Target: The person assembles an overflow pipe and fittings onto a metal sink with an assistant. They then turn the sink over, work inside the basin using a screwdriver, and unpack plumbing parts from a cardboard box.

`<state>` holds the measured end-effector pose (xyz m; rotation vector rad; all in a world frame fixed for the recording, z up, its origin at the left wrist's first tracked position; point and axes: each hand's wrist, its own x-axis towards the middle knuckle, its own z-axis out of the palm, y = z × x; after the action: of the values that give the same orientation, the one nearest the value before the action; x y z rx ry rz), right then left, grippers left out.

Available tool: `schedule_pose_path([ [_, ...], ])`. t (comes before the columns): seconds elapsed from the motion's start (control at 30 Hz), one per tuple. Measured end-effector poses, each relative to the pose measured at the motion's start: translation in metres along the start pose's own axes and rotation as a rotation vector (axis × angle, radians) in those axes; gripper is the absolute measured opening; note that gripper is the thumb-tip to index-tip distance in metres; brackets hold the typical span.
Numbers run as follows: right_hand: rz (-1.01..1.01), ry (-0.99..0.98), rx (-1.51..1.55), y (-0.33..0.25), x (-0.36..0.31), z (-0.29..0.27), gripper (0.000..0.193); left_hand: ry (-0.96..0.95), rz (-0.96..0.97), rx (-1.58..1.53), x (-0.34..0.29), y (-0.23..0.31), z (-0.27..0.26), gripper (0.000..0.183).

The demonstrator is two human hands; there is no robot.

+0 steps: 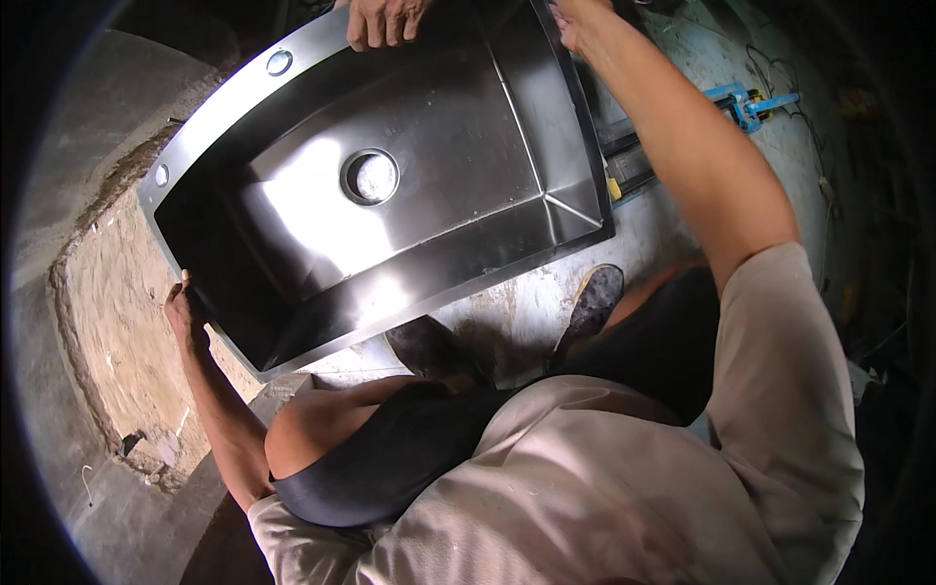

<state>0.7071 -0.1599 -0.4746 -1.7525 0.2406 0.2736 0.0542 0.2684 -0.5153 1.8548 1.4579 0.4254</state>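
A large stainless steel sink hangs tilted in front of me, its round drain hole showing a bright surface through it. Two round holes are cut in its wide far-left rim. My left hand grips the sink's left edge, thumb on top and the other fingers hidden behind. At the far right edge, my right hand holds the rim, partly cut off by the picture's top. Another person's hand curls over the far rim between mine.
A rough-edged opening in the grey slab lies to the left, its inner wall bare and sandy. Blue clamp-like tools and cables lie on the floor at right. My shoes stand on the dirty pale floor below the sink.
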Motion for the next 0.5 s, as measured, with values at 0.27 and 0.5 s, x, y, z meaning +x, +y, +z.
schedule_pose_path([
  [0.27, -0.338, -0.181, 0.208, 0.032, -0.103, -0.032, 0.009, 0.078, 0.032, -0.05, -0.035, 0.021, 0.024, 0.061],
  [0.5, 0.074, -0.566, 0.238, 0.035, -0.171, -0.025, 0.021, 0.102, -0.024, 0.313, -0.038, 0.039, 0.025, 0.064],
])
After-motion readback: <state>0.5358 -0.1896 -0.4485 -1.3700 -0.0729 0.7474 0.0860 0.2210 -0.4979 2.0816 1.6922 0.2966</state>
